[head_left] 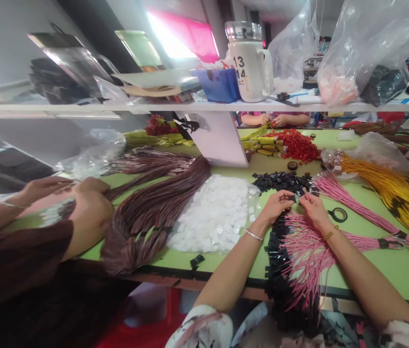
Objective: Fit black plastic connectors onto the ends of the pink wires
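My left hand is closed in a pinch around a small black connector housing. Close beside it, my right hand pinches the end of a pink wire. The two sets of fingertips almost meet; whether wire and housing touch is too small to tell. Below my hands fans a bundle of pink wires, with a row of black housings along its left side, running over the table's front edge. Just behind my fingers lies a heap of loose black housings.
Left of my arm lie white housings in clear plastic and brown wires. A co-worker's arms reach in at far left. Tape, another pink bundle and yellow wires lie rightward. A shelf with a mug spans above.
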Available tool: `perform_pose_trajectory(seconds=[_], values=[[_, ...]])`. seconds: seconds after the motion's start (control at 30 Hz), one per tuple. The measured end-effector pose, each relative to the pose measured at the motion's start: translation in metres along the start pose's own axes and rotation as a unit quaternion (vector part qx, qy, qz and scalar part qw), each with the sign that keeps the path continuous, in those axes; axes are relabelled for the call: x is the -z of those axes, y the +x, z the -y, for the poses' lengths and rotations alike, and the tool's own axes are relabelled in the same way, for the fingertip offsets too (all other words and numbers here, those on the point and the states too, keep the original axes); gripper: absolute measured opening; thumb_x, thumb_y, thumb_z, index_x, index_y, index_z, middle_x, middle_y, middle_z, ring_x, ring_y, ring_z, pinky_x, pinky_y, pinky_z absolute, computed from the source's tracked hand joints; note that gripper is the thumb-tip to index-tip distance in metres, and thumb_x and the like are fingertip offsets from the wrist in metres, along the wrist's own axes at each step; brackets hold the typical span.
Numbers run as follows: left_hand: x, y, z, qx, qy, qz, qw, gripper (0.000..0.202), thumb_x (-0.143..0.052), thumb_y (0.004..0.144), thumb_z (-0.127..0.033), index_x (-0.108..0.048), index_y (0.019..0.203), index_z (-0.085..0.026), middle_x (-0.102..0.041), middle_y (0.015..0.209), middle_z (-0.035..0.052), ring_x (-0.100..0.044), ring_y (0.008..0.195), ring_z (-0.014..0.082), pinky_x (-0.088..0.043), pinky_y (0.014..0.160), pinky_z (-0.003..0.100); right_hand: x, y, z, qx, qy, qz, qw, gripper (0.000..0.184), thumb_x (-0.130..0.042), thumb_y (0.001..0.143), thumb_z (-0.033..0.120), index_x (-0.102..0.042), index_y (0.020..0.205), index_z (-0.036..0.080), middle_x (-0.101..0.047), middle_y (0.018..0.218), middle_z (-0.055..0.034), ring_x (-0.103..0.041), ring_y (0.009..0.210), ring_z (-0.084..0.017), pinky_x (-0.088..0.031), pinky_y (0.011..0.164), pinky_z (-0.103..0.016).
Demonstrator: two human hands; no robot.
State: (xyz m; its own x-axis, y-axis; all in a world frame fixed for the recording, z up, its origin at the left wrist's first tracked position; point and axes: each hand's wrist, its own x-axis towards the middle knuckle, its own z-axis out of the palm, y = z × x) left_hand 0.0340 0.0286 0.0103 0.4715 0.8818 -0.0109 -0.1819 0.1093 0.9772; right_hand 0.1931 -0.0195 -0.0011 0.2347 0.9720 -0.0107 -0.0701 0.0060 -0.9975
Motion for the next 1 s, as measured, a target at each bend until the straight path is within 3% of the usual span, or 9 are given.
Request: perform_pose_trajectory(seconds=[0.2,0.6,0.7,0.9,1.0], values=[[0.001,-0.003,-0.004,0.036,-0.072,0.014,0.997,0.046,-0.086,0.06,-0.028,-0.071,0.099,-0.01,-0.063,0.071,0.0008,-0.054,0.062,0.0083,-0.04,0.061,0.022,-0.001,-0.004,0.003,-0.007,0.027,0.039,0.999,0.034,-0.068,0.076,0.047,-0.048,0.066,0.021,-0.037,0.053,0.0069,-0.03,0.048,-0.009,-0.019,0.046,-0.025],[0.007,-0.001,0.003,0.077,-0.133,0.023,0.988,0.049,-0.087,0.061,-0.03,-0.074,0.104,-0.01,-0.066,0.075,0.0039,-0.056,0.065,0.0081,-0.044,0.068,0.023,0.0,-0.001,0.003,0.029,-0.048,0.021,0.998,0.03,-0.062,0.077,0.041,-0.047,0.061,0.021,-0.04,0.055,0.0054,-0.031,0.053,-0.01,-0.024,0.05,-0.025],[0.006,-0.002,0.002,0.058,-0.089,0.015,0.994,0.045,-0.083,0.066,-0.03,-0.074,0.105,-0.01,-0.065,0.073,0.0031,-0.054,0.063,0.0083,-0.042,0.066,0.023,0.002,0.001,0.001,0.039,-0.088,0.033,0.995,0.029,-0.06,0.078,0.041,-0.049,0.06,0.02,-0.042,0.056,0.0047,-0.034,0.055,-0.011,-0.026,0.052,-0.025],[0.0,-0.006,-0.006,-0.017,0.152,0.022,0.988,0.025,-0.068,0.075,-0.018,-0.078,0.097,-0.013,-0.071,0.08,0.004,-0.055,0.065,0.0109,-0.043,0.065,0.024,0.005,0.002,0.002,0.06,-0.169,0.047,0.983,0.03,-0.057,0.079,0.04,-0.044,0.059,0.021,-0.04,0.055,0.0044,-0.033,0.055,-0.011,-0.025,0.052,-0.026],[-0.003,-0.005,-0.005,-0.021,0.175,-0.001,0.984,0.026,-0.062,0.078,-0.016,-0.077,0.099,-0.013,-0.07,0.077,0.0034,-0.055,0.063,0.011,-0.043,0.064,0.023,0.008,0.003,0.005,0.078,-0.191,0.062,0.976,0.029,-0.055,0.079,0.042,-0.045,0.061,0.021,-0.042,0.057,0.0039,-0.036,0.055,-0.012,-0.026,0.053,-0.026]])
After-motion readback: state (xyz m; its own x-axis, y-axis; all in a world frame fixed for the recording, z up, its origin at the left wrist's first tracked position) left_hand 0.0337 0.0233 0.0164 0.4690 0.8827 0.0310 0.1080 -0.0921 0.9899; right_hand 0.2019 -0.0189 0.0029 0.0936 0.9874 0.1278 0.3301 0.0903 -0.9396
